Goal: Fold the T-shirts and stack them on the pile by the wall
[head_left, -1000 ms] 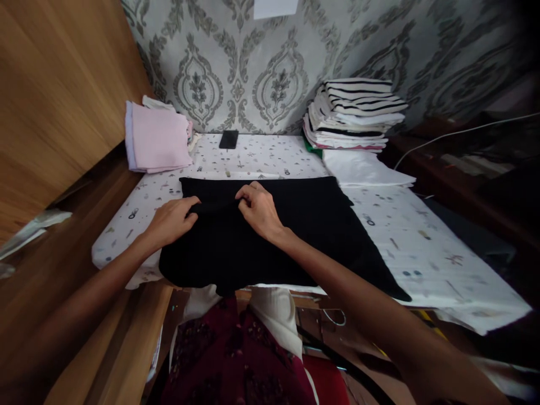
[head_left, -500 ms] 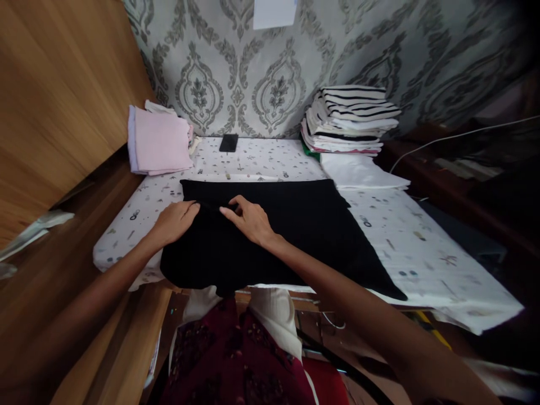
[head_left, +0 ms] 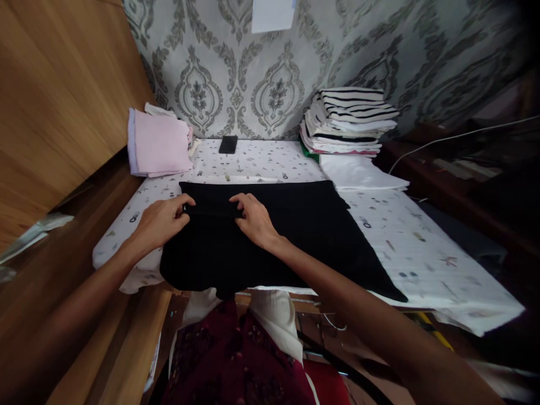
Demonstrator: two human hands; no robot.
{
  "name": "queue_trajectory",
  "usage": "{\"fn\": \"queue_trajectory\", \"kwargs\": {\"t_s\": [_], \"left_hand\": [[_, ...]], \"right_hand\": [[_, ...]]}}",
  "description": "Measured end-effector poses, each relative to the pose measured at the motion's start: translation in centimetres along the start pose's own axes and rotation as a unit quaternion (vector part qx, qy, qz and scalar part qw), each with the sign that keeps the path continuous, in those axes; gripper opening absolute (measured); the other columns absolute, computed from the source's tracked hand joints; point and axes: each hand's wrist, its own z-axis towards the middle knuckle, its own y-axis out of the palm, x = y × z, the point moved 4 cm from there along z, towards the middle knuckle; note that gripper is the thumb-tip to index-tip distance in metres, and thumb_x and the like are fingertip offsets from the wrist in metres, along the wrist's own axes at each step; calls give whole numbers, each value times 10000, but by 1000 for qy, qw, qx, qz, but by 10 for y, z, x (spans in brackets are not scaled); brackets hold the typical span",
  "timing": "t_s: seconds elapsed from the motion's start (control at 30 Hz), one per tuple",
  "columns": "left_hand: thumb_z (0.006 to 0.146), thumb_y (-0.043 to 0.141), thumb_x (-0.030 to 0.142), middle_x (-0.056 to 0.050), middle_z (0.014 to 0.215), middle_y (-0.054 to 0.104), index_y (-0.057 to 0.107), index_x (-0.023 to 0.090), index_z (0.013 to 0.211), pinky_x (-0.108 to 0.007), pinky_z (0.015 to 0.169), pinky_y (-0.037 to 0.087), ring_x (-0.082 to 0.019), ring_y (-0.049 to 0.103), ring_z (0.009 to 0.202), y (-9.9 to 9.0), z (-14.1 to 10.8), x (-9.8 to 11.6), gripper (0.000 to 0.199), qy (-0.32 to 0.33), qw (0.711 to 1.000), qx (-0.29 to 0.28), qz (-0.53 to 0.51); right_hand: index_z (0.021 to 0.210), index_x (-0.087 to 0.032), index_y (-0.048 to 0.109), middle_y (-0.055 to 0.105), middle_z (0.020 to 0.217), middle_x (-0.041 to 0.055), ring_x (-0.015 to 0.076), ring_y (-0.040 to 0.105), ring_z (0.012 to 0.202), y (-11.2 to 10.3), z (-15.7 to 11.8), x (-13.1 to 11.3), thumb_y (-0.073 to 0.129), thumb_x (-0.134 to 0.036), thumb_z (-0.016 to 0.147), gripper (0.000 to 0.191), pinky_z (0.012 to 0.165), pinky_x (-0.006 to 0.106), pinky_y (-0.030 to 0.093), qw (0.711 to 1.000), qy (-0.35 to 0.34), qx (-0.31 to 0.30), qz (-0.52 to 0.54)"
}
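Observation:
A black garment (head_left: pixel 295 230) lies spread on the printed white cloth of the table, its near edge reaching the table's front. My left hand (head_left: pixel 162 220) is at the garment's left side, with thumb and fingertips closed on a bit of the black fabric. To the right of it, my right hand (head_left: pixel 255 219) rests on the upper left part of the garment, its thumb and bent fingers pinching the fabric there. A low fold of black cloth runs between the two hands. Dark fabric hides exactly how much each hand grips.
Folded pink and lilac clothes (head_left: pixel 162 143) are stacked at the back left. A dark phone (head_left: pixel 228 144) lies near the wall. At the back right stands a stack of striped and white clothes (head_left: pixel 350 121), with a folded white cloth (head_left: pixel 358 173) in front. A wooden panel (head_left: pixel 63 101) rises on the left.
My left hand has shifted a little left, and its fingers now curl around the fabric. My right hand has moved slightly right, its thumb now nearer the garment.

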Motion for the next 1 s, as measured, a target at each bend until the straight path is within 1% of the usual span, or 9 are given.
{"fn": "queue_trajectory", "kwargs": {"t_s": [0.13,0.27,0.33,0.43,0.53,0.67,0.77,0.87,1.0], "left_hand": [[788,502,253,5,703,680,715,303,1066,-296,580,344,-219,625,685,11,-9,-2,354,36,996,-66,47],[871,511,488,-12,752,714,728,273,975,-292,581,361,-224,649,710,11,-13,-5,323,55,987,-143,39],[904,456,598,-18,749,712,727,261,928,-301,599,396,-225,653,712,5,-9,-3,433,56,990,-132,15],[969,358,530,-51,914,754,708,239,1073,-346,756,498,-244,689,865,5,8,5,466,73,996,-39,-17],[995,314,429,-134,1424,612,548,178,1395,-437,1095,422,-268,550,1329,31,29,12,527,123,992,11,-22],[1004,303,467,-157,1664,284,364,159,1544,-567,1234,181,-284,201,1562,80,46,2,625,131,987,-97,13],[1013,290,488,-155,1673,260,329,155,1559,-571,1246,141,-280,173,1568,83,42,-7,641,133,985,-108,-8],[1020,312,487,-151,1628,364,406,165,1511,-525,1245,218,-284,292,1527,61,23,-8,594,150,984,-79,-49],[1013,433,446,-119,1351,617,608,245,1299,-453,1095,448,-278,561,1269,35,-32,9,391,287,956,-36,-51]], "right_hand": [[1143,-222,698,565,1108,69,195,559,932,7,-10,1,604,-85,805,377,815,337,467,991,-75,-79,-81],[1117,-181,739,601,1091,103,243,571,1012,5,-15,2,623,-326,922,270,931,420,464,982,-120,-97,-107],[1122,-179,744,630,1109,116,255,585,1031,2,-15,0,545,-409,980,336,956,447,462,983,-127,-71,-108],[1280,-213,681,601,1363,139,290,541,1256,7,-15,-9,464,-428,1026,397,1048,497,431,978,-160,-57,-118],[1441,-254,555,425,1593,132,292,355,1486,27,-19,-17,491,-448,1022,466,1175,564,317,958,-220,-129,-131],[1472,-217,525,382,1615,155,284,292,1528,36,-28,-17,537,-438,1009,513,1233,577,229,944,-220,-213,-124],[1461,-185,540,413,1594,167,285,320,1516,15,-41,-8,500,-403,1030,485,1234,568,258,953,-191,-217,-87],[1439,-221,573,452,1576,137,277,383,1487,-23,-69,16,467,-404,1033,458,1227,525,316,976,-130,-163,-67],[1372,-319,625,550,1503,78,275,507,1398,-77,-134,69,501,-469,994,426,1151,507,444,993,-23,-78,-88]]}}
